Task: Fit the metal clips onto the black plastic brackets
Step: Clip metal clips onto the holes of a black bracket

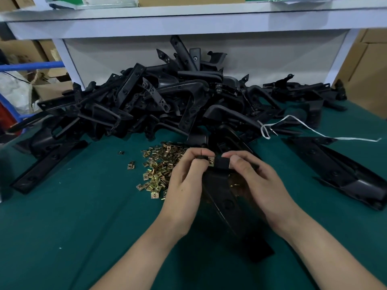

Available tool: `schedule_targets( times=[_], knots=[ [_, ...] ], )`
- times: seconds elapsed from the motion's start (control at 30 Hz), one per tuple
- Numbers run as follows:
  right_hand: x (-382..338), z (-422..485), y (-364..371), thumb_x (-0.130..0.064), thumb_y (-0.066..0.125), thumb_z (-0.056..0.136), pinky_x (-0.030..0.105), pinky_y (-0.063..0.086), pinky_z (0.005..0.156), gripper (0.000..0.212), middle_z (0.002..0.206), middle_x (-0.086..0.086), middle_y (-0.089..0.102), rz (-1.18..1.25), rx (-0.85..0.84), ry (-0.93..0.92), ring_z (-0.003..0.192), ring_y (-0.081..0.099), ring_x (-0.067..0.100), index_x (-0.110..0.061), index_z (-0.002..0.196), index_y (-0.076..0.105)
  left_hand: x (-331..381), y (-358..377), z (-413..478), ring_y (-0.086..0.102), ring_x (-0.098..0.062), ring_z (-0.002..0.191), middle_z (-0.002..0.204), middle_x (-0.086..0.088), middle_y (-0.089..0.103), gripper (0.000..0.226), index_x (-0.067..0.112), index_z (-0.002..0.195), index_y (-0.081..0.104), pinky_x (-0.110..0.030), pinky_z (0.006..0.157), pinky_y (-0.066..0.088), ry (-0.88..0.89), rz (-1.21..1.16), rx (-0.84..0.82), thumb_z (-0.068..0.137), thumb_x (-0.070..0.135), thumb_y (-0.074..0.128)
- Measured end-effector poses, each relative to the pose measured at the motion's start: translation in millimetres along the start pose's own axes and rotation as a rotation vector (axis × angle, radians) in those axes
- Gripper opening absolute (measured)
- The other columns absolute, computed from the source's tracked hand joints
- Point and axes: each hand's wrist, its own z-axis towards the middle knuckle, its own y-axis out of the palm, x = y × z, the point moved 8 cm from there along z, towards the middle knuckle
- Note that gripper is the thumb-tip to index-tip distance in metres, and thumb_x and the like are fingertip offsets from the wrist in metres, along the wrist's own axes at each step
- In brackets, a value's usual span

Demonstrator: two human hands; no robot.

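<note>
The left hand (184,181) and right hand (259,183) cover most of the black bracket's (227,203) upper end. Only a corner of the brass clip (211,161) shows between the fingers (196,155), so how far it sits on the tab cannot be told. Below the fingers the bracket blurs into shadow. Left of the fingers, the loose clips (159,166) run under the left hand. Beyond the fingers, the bracket heap (167,97) buries its own lower layers. Both forearms are cut by the bottom edge.
</note>
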Motion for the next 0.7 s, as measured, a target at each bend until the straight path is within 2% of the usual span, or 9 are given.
schedule_targets(
  times=[0.1, 0.23, 0.33, 0.57, 0.7],
  knots=[
    [-0.3, -0.1, -0.3, -0.041, 0.061, 0.092, 0.028, 0.058, 0.072, 0.023, 0.109, 0.014, 0.070, 0.010, 0.004, -0.012, 0.085, 0.070, 0.025, -0.028, 0.105, 0.073, 5.9, 0.3, -3.0, 0.062, -0.010, 0.074, 0.085, -0.001, 0.069, 0.027, 0.023, 0.096, 0.068, -0.022, 0.060, 0.052, 0.085, 0.049, 0.035, 0.090, 0.027, 0.043],
    [2.4, -1.0, 1.1, -0.043, 0.064, 0.092, 0.022, 0.055, 0.070, 0.022, 0.097, 0.003, 0.069, 0.026, -0.016, -0.037, 0.082, 0.069, 0.018, -0.026, 0.105, 0.070, 8.2, -2.1, -5.1, 0.061, -0.009, 0.073, 0.084, -0.006, 0.067, 0.032, 0.021, 0.090, 0.068, -0.021, 0.060, 0.050, 0.133, 0.075, 0.111, 0.093, 0.028, 0.037],
    [7.2, 0.7, 3.9, -0.046, 0.067, 0.091, 0.023, 0.054, 0.069, 0.024, 0.091, -0.002, 0.068, 0.049, -0.037, -0.035, 0.080, 0.067, 0.015, -0.025, 0.104, 0.069, 7.3, -5.9, -6.3, 0.058, -0.007, 0.065, 0.075, -0.003, 0.064, 0.034, 0.020, 0.088, 0.066, -0.022, 0.055, 0.048, 0.131, 0.107, 0.171, 0.093, 0.030, 0.034],
    [15.5, 3.0, 5.6, -0.049, 0.068, 0.089, 0.046, 0.048, 0.082, 0.029, 0.094, 0.005, 0.064, 0.065, -0.054, -0.011, 0.087, 0.060, 0.026, -0.023, 0.102, 0.067, -0.1, -9.2, -8.3, 0.056, 0.004, 0.060, 0.069, 0.017, 0.062, 0.033, 0.026, 0.083, 0.065, -0.017, 0.051, 0.047, 0.056, 0.119, 0.244, 0.087, 0.037, 0.035],
    [12.7, 1.9, 6.9, -0.048, 0.062, 0.095, 0.029, 0.052, 0.070, 0.028, 0.087, -0.001, 0.065, 0.072, -0.036, -0.023, 0.077, 0.062, 0.015, -0.020, 0.099, 0.064, -0.3, -6.3, -9.9, 0.059, 0.007, 0.066, 0.074, 0.027, 0.064, 0.033, 0.030, 0.085, 0.067, -0.012, 0.051, 0.048, 0.034, 0.105, 0.233, 0.087, 0.040, 0.035]
  ],
)
